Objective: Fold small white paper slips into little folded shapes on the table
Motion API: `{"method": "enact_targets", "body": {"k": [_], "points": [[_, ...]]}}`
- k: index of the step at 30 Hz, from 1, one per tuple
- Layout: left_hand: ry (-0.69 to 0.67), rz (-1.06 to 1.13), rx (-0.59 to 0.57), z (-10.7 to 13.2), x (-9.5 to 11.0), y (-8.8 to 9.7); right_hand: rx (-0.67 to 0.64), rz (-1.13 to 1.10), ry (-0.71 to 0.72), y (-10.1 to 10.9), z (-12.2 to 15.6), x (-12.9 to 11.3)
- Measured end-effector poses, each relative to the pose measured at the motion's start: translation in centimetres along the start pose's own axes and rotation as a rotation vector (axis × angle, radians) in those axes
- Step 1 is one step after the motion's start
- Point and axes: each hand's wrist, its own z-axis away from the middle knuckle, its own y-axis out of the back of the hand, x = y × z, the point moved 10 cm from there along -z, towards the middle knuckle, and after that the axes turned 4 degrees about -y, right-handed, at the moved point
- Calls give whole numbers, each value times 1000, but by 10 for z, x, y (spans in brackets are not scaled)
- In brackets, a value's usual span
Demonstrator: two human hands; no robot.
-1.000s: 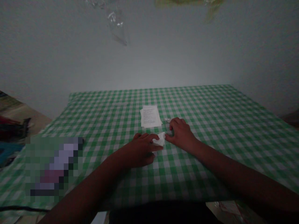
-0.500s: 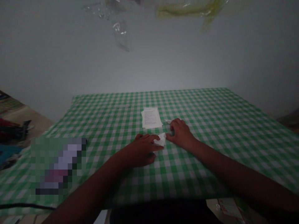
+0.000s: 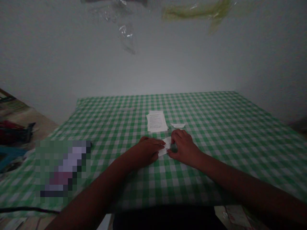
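A small white paper slip (image 3: 166, 147) with printing lies folded on the green-and-white gingham tablecloth (image 3: 216, 127). My left hand (image 3: 149, 150) presses on its left end, and my right hand (image 3: 182, 148) holds its right end with the fingertips. Just beyond them lie a stack of printed white sheets (image 3: 156, 121) and a small white paper piece (image 3: 178, 125). Neither hand touches these. The middle of the slip shows between my hands, and its ends are partly hidden under my fingers.
A pixelated, blurred object (image 3: 62, 167) lies on the cloth's left side. A black cable (image 3: 28, 209) runs along the near left edge. A white wall (image 3: 153, 64) with clear tape (image 3: 126, 32) stands behind the table. Coloured items (image 3: 14, 134) lie on the floor at left.
The paper slip now lies flatter and longer between my hands instead of bunched up. My right hand has moved nearer and over its end. The small paper piece shows more fully.
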Motion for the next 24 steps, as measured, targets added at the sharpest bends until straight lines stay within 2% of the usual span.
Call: {"method": "enact_targets", "body": {"k": [6,9,15,24], "points": [[1,-11,-12,0,-1,-3,48,35,-132,0,-18,36],[5,-16,-14,0,-2,-3,52,35,-114,3,-16,32],[-2,27,6,0,-2,-1,-21,-26,6,-2,0,3],[21,21,-9,0,-2,1,51,35,-124,-3,-18,37]]}}
